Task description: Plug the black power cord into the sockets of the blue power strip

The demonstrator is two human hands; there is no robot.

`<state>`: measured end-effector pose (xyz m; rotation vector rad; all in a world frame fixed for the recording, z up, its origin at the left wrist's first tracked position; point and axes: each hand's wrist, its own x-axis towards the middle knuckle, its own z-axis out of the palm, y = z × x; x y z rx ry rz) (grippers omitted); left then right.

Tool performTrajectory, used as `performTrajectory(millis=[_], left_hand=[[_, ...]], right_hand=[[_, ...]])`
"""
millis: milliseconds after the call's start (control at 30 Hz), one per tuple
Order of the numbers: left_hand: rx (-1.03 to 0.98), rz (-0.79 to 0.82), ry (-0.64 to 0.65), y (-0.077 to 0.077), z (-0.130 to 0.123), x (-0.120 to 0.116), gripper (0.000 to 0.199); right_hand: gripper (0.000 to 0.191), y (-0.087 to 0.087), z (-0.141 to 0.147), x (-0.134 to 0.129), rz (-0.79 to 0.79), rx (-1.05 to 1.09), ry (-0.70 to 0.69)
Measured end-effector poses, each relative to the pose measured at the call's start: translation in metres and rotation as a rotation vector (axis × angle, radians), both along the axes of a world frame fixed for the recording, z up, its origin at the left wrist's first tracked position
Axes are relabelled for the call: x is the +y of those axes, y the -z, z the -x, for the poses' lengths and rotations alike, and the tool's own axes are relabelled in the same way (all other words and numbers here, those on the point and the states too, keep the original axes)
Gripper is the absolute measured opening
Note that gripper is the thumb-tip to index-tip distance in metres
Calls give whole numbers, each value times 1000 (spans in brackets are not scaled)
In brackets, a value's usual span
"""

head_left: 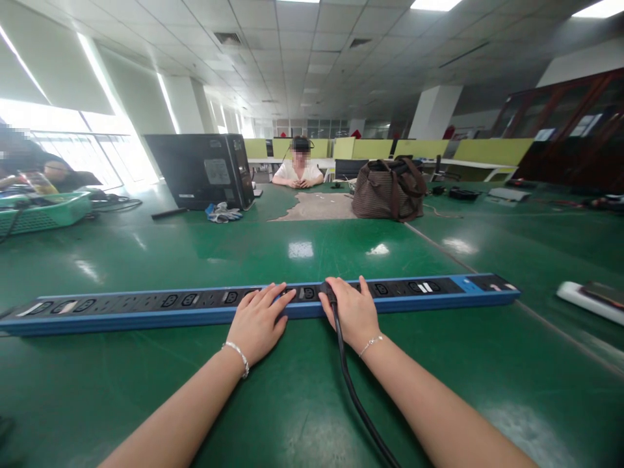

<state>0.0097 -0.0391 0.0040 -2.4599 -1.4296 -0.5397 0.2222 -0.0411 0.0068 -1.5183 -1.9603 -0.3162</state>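
Note:
A long blue power strip (pixel 166 316) with a black socket face lies across the green table. My left hand (pixel 260 320) rests on its middle, fingers spread over the sockets and front edge. Just to the right, my right hand (pixel 351 311) holds a black plug (pixel 327 292) at the strip's socket face, between thumb and fingers. A black cable (pixel 351 393) runs from the plug down toward the bottom edge, in front of my right wrist. Whether the plug sits fully in a socket is hidden by the fingers.
Beyond the strip stand a black computer case (pixel 205 172), gloves (pixel 223 212) and a brown bag (pixel 387 190). A person (pixel 298 170) sits opposite. A green basket (pixel 53 211) is at left, near another person (pixel 24 159). A white power strip (pixel 592 303) lies at right.

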Motion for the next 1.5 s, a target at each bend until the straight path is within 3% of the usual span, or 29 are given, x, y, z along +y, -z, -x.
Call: performTrajectory(millis=[267,600,833,1067,1233,1500], left_hand=[[6,-6,-8,0,-1,-1,48],[5,6,-9,-1,-2,-1,47],[-28,-16,12,-1,-5,-2,54],[-79,67,132,-14,-43,-6,60],[-122,104,131,-21,-82,2,45],[-126,60,83,-17,-88,14,35]], right_hand=[[29,-14,-1,5,111,-43,28],[29,3,-5,7,71,70,-33],[39,1,-1,4,71,74,-18],[62,0,-18,-1,173,0,-89],[57,9,-36,-7,110,-107,3],[57,11,-33,-9,83,-116,10]])
